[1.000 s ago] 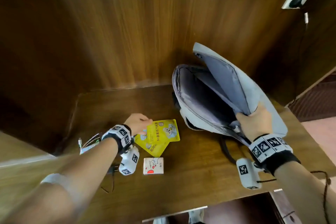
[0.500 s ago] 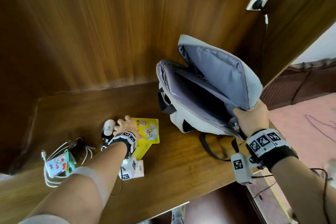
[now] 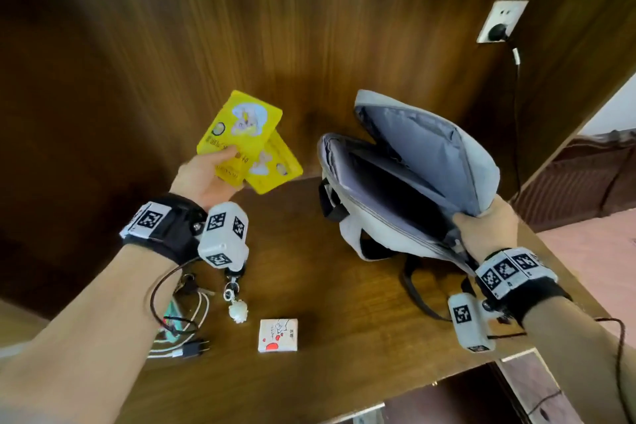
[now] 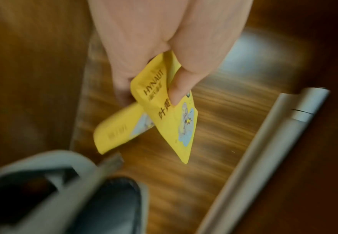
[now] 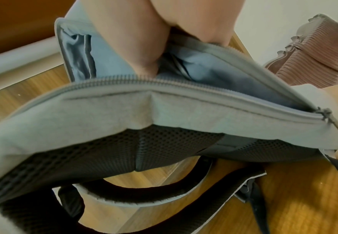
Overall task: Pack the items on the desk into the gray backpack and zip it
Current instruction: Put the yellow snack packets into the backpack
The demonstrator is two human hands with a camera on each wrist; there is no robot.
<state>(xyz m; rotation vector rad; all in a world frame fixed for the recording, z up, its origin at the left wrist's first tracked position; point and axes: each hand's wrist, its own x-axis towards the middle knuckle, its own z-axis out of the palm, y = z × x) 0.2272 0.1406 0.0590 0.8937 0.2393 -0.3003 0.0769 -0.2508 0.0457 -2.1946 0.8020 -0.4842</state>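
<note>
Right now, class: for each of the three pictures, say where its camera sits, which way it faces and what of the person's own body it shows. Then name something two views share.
Head: worn on the head, facing forward and down at the desk; shows both forearms, the left hand and the right hand.
Left wrist: looks along the left hand at the two yellow packets it pinches; shows fingers.
Right wrist: looks along the right hand at the gray backpack, whose opening it grips; shows fingers.
Shared: head and left wrist both show the packets; head and right wrist the backpack.
</note>
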